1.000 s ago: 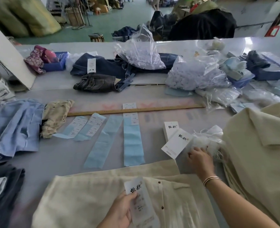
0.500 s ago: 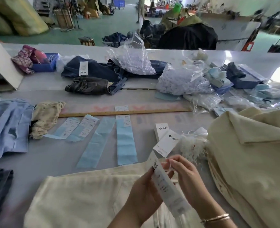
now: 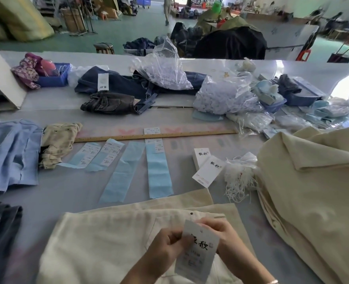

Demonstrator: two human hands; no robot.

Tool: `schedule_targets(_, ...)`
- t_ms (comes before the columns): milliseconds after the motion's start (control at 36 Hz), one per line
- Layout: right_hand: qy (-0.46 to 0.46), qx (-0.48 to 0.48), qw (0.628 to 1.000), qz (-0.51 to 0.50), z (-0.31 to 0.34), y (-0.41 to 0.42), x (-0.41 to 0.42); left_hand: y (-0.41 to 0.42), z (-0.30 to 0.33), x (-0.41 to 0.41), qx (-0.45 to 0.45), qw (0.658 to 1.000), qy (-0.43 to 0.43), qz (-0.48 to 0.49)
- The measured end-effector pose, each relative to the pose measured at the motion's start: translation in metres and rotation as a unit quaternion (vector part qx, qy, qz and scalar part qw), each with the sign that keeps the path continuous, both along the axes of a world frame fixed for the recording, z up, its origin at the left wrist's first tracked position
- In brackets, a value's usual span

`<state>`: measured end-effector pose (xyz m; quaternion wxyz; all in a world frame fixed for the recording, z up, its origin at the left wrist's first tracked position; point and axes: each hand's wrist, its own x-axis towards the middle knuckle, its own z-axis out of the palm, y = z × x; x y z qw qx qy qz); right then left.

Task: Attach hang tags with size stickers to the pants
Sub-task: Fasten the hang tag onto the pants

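Note:
Cream pants (image 3: pixel 108 238) lie flat on the table in front of me. Above them I hold a white hang tag (image 3: pixel 198 253) with black characters and a sticker on its lower half. My left hand (image 3: pixel 167 247) pinches the tag's left edge. My right hand (image 3: pixel 222 234) holds its top right corner from behind, near the punched hole. More white hang tags (image 3: pixel 207 166) lie stacked further back, beside a bundle of white strings (image 3: pixel 239 177). Blue sticker backing strips (image 3: pixel 159 167) lie in a row at mid-table.
A tall pile of folded cream pants (image 3: pixel 313 191) fills the right side. A wooden ruler (image 3: pixel 155 136) crosses the table. Blue cloth (image 3: pixel 9 152) and a beige garment (image 3: pixel 58 142) lie left, dark jeans (image 3: pixel 112 101) and plastic bags (image 3: pixel 222 95) behind.
My hands and the tag have come down closer to the pants, with the tag now turned face-on. A second ago my right hand was reaching into the string bundle.

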<state>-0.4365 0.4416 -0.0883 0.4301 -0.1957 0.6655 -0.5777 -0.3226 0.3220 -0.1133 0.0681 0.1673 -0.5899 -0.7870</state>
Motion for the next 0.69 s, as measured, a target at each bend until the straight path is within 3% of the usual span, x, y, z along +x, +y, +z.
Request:
schedule_targets(278, -0.004, -0.03, 0.999, -0.023, 0.006, -0.002, 0.006, -0.001, 0.011, 0.004, -0.014, 0.999, -0.035, -0.005)
schedule_targets(444, 0.058, -0.059, 0.993, -0.089, 0.011, 0.002, 0.007, 0.003, 0.017, 0.004, -0.06, 0.994, -0.081, 0.051)
schedule_targets(556, 0.073, -0.045, 0.993, -0.08, 0.009, 0.004, 0.012, 0.005, 0.019, 0.004, -0.095, 0.989, -0.071, 0.085)
schedule_targets(694, 0.05, -0.057, 0.993, -0.094, 0.007, 0.006, 0.021, 0.011, 0.025, 0.003, -0.073, 0.99, -0.054, 0.105)
